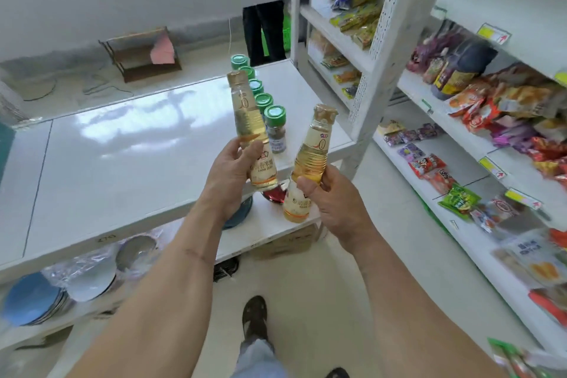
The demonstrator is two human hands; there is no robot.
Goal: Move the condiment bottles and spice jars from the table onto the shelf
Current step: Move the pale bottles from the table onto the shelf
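A pale bottle (252, 132) is gripped in the left hand (228, 181) and another (306, 164) in the right hand (333, 199), fingers curled round each, necks tilted up. The shelf (441, 120) lies rightward, nearer the right hand; green-capped jars (274, 129) remain on the bench (122, 156).

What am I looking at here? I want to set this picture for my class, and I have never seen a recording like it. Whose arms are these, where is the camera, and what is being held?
There is no machine: a person wears one wide-angle camera on the head, looking forward and down, so both bare arms reach into view. The left hand grips one bottle of pale golden liquid, and the right hand grips a matching second bottle, both lifted off the surface. On the white table a row of green-capped spice jars stands along its right edge. To the right are white shelves stocked with snack packets.
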